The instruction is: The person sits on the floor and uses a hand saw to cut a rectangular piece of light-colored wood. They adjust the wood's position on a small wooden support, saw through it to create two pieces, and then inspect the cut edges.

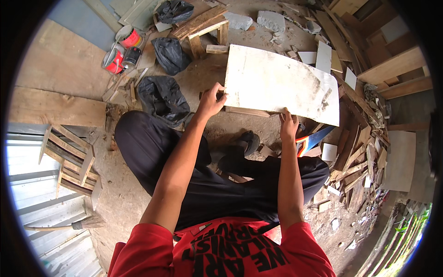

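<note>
A large white rectangular board (277, 83), stained dark toward its right end, lies in front of me. My left hand (213, 99) grips its left edge near the near corner, fingers curled and thumb against the edge. At the near edge, right of the middle, my right hand (289, 123) holds the board with its fingertips. Below that edge shows a strip of wood (248, 111); what else is under the board is hidden. By my right hand lies a handsaw (314, 140) with a blue blade and an orange and white handle, partly covered by the board.
Black plastic bags (164, 99) stand at the left, with red paint cans (113, 61) behind. A rough wooden stool (203, 30) is at the back. Wood scraps (355, 161) pile up along the right. Wooden slatted frames (71, 159) and a broom (85, 224) lie at the left.
</note>
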Demonstrator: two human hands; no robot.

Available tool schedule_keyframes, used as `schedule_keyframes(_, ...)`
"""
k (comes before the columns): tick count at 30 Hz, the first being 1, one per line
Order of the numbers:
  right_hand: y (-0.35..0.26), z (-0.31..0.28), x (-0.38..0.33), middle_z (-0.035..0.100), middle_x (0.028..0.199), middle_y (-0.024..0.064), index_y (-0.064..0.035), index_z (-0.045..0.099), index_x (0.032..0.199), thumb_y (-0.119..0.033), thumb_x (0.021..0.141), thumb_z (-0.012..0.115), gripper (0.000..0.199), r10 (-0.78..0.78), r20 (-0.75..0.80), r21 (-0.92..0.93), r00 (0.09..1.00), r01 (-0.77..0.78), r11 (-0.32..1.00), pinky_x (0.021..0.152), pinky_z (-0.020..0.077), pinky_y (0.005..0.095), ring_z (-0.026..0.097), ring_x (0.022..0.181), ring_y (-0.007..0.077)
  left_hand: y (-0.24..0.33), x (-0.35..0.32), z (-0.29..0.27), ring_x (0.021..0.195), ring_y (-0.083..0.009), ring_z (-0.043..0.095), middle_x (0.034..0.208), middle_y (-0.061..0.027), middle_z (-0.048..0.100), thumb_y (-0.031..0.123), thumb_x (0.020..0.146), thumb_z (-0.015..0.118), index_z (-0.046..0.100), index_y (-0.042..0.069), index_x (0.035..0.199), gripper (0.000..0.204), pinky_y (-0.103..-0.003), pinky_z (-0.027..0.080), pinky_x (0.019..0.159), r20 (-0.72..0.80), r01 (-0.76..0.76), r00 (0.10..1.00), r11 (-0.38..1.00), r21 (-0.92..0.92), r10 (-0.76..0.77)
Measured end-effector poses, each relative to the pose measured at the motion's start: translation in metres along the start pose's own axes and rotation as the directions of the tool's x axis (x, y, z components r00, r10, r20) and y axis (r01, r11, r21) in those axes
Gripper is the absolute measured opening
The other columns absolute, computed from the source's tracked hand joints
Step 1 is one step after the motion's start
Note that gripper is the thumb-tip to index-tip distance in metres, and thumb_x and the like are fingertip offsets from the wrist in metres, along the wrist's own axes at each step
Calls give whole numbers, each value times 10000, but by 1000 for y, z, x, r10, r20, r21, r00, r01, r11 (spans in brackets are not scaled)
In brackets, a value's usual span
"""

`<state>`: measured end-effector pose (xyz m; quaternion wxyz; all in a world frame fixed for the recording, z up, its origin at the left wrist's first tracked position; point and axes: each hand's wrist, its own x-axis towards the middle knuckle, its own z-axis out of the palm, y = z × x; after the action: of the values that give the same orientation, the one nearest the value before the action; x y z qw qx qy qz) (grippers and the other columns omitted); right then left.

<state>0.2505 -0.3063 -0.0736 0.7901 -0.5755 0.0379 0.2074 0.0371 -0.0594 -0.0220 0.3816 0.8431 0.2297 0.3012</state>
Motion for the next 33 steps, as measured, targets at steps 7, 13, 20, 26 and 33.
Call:
schedule_keyframes(7, -10, 4, -5, 373, 1393, 294, 115, 45, 1438, -139, 899, 660, 856, 36, 90, 1, 995, -36, 999, 1092, 388, 402, 432, 1301, 337, 2, 6, -7, 1027, -268, 652, 1051, -119, 686, 40, 853, 643, 551, -3, 1026, 200, -360, 469, 694, 92, 132, 988, 987, -93, -124)
schedule_keyframes(13, -8, 4, -1, 398, 1377, 278, 138, 108, 1423, -150, 921, 634, 782, -3, 133, -8, 991, 4, 1000, 1067, 417, 395, 458, 1281, 322, -5, 9, -11, 1083, -250, 636, 1105, -159, 685, 47, 840, 666, 658, -19, 987, 161, -338, 470, 885, 107, 169, 982, 974, -153, -154)
schedule_keyframes(20, -8, -4, 1, 410, 1373, 260, 137, 134, 1418, -147, 927, 629, 753, 20, 145, 3, 989, -21, 1000, 1049, 436, 387, 474, 1268, 310, -3, 14, -13, 1074, -226, 637, 1120, -190, 678, 47, 829, 678, 682, -24, 964, 153, -318, 459, 922, 134, 204, 974, 965, -166, -183)
schedule_keyframes(26, -10, -2, -2, 394, 1385, 263, 122, 104, 1430, -137, 920, 638, 782, 38, 145, 19, 989, -41, 999, 1052, 436, 394, 474, 1266, 316, -6, 13, -11, 1042, -210, 645, 1114, -207, 675, 52, 824, 692, 683, -24, 927, 128, -308, 479, 882, 123, 240, 969, 940, -244, -216)
schedule_keyframes(33, -3, -8, 1, 388, 1382, 275, 108, 50, 1440, -117, 901, 652, 838, 45, 97, 49, 994, -50, 998, 1060, 430, 406, 463, 1271, 326, -1, 9, -11, 1024, -231, 655, 1130, -219, 666, 117, 781, 758, 681, -30, 878, 191, -322, 481, 876, 91, 184, 981, 969, -164, -171)
